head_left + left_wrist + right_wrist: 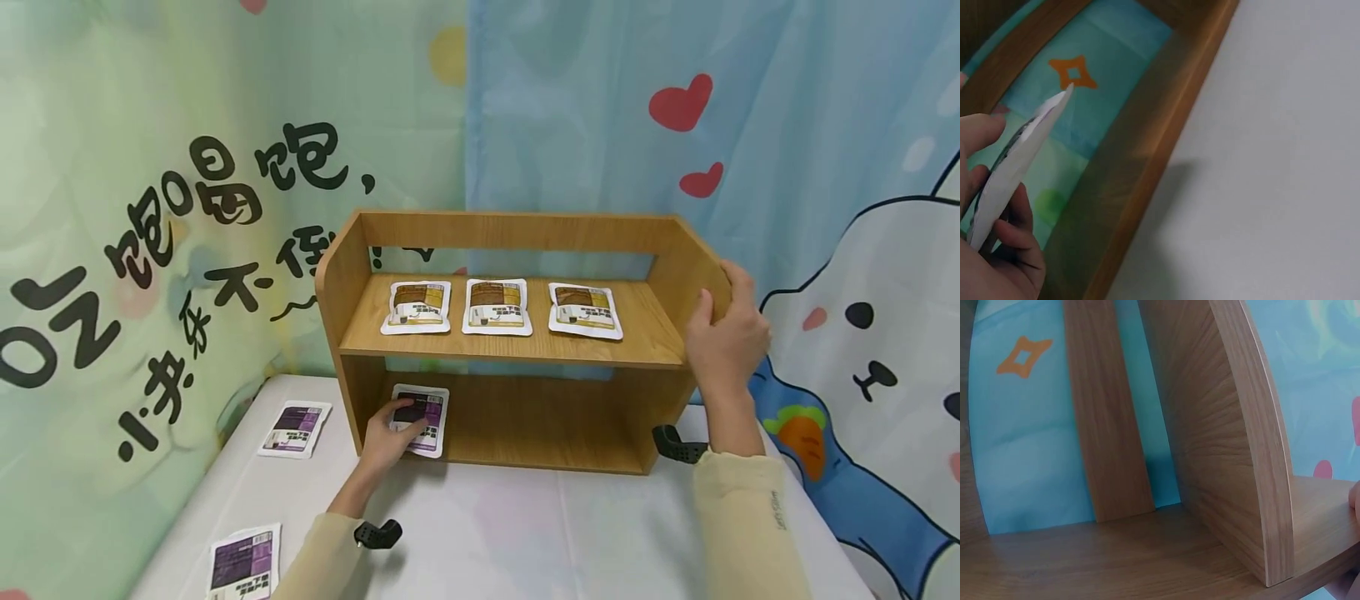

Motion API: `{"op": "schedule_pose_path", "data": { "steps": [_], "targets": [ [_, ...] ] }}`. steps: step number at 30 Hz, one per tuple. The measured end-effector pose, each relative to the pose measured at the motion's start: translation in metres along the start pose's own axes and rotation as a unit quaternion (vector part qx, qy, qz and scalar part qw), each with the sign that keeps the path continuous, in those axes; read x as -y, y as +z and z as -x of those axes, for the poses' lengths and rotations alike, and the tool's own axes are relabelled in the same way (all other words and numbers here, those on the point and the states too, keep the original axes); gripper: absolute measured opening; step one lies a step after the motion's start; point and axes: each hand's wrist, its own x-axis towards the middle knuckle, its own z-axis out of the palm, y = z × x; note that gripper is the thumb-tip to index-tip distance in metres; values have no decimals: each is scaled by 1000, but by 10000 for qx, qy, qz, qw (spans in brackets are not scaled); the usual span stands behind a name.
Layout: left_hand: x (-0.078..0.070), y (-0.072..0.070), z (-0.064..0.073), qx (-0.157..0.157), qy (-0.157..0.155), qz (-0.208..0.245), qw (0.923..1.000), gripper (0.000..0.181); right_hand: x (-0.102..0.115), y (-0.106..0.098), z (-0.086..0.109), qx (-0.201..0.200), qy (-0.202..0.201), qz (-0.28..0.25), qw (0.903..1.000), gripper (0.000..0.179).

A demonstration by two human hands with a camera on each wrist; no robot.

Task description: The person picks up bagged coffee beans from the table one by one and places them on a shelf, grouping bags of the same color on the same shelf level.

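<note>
My left hand (386, 440) pinches a white-edged purple packet (435, 421) at the left end of the lower shelf level. In the left wrist view the packet (1019, 165) appears edge-on between fingers and thumb, tilted up. My right hand (729, 337) grips the right side panel of the wooden shelf (517, 229), thumb toward the front. Only its fingertips show at the edge of the right wrist view. Three brown-and-yellow packets stand in a row on the upper level: a left one (417, 307), a middle one (497, 307) and a right one (585, 311).
On the white tabletop (510, 533), left of the shelf, lie two more purple packets, one farther back (296, 429) and one nearer (243, 565). A printed curtain (562, 108) hangs close behind the shelf and along the left side.
</note>
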Motion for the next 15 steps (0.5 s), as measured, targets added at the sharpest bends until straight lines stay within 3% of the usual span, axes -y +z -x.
{"op": "schedule_pose_path", "data": {
  "steps": [8, 15],
  "targets": [
    [-5, 7, -21, 122, -146, -215, 9996, 56, 1, -3, 2, 62, -36, 106, 9999, 39],
    [4, 12, -36, 59, -478, 42, 9988, 59, 0, -2, 0, 82, -101, 117, 9998, 39]
  ]
}}
